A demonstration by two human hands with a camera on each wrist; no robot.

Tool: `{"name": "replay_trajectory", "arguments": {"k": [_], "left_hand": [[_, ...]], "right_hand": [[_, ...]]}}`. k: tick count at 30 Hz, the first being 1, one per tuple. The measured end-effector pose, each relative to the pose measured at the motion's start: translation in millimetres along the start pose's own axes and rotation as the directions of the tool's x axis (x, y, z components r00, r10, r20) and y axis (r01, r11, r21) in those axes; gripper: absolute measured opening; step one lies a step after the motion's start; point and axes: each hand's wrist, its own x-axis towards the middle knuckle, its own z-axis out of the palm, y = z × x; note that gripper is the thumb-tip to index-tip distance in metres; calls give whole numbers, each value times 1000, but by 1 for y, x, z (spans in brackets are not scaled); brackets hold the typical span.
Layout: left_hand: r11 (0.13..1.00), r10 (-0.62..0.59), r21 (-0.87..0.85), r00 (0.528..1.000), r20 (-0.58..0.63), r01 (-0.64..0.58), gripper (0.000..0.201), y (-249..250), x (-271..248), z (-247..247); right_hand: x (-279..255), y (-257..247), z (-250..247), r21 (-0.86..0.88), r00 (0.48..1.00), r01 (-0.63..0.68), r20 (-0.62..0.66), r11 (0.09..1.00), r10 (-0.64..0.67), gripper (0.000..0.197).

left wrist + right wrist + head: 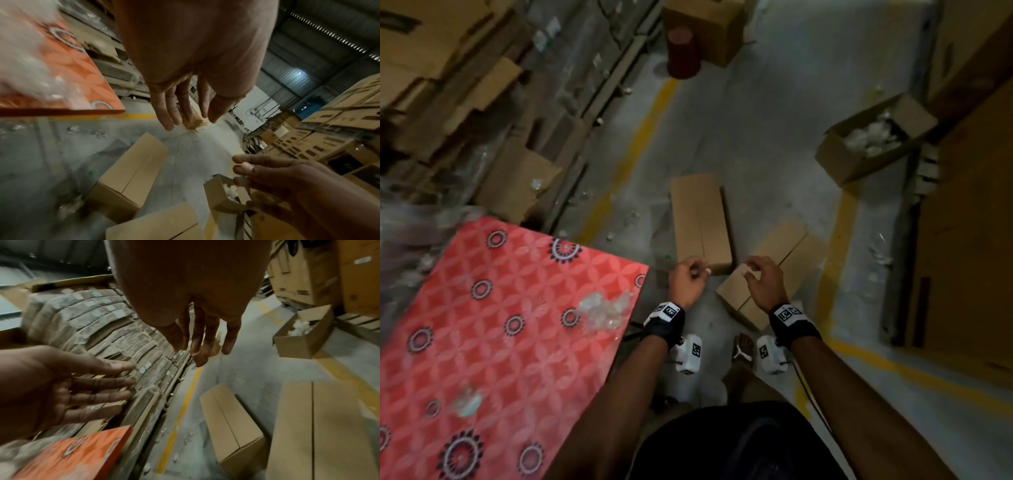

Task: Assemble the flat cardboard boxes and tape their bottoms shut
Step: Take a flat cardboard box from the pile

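Two brown cardboard boxes lie on the grey floor with their seamed faces up: one straight ahead, the other angled to its right. Both of my hands hover at waist height above their near ends. My left hand is empty, its fingers loosely bent. My right hand is empty too and hangs over the angled box. In the left wrist view the left hand spreads relaxed fingers above the first box. The right wrist view shows the right hand with straight fingers above both boxes.
A table with a red patterned cloth stands close on my left, crumpled plastic on it. Bundles of flat cardboard line the left side. An open box of plastic scraps and tall cartons stand on the right. My sandalled foot is below.
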Motion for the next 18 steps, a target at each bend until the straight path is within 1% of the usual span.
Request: {"name": "replay_trajectory", "arguments": {"k": [1,3,4,7,9,10,11,12,13,14,16,18], "left_hand": [[1000,-13,15,1000,11,13,17,4,6,8],[996,-72,47,996,52,70,22,9,31,34],[994,-92,64,993,71,88,21,13,39,44],[981,-150,146,974,170,126,21,5,72,77],[970,-168,210,962,217,122,34,-10,102,103],[961,-178,249,956,235,118,41,-21,117,116],[952,-190,285,943,274,109,40,-30,133,131],[939,-199,333,926,320,87,32,-42,151,147],[925,-209,375,910,358,65,26,-53,168,163],[916,-187,400,908,375,24,22,-65,187,181],[913,-170,407,897,407,-11,20,-99,228,222],[890,-167,452,880,444,-59,21,-132,267,263]], "right_hand": [[6,11,-4,5,1000,-24,8,1000,24,25],[27,42,-13,41,994,-108,3,993,108,26],[34,59,-16,47,987,-162,14,986,162,26],[50,106,-25,52,950,-312,32,949,311,26],[61,148,-25,52,909,-417,33,907,416,28],[65,171,-23,40,882,-472,33,881,471,28],[69,195,-22,17,858,-513,29,858,512,27],[73,220,-18,-9,839,-543,23,839,543,26],[77,242,-14,-27,824,-566,12,824,567,25],[82,265,-10,-50,816,-577,-8,815,578,25],[91,311,3,-91,791,-612,-40,786,611,28],[100,357,23,-109,768,-640,-62,761,637,31]]}}
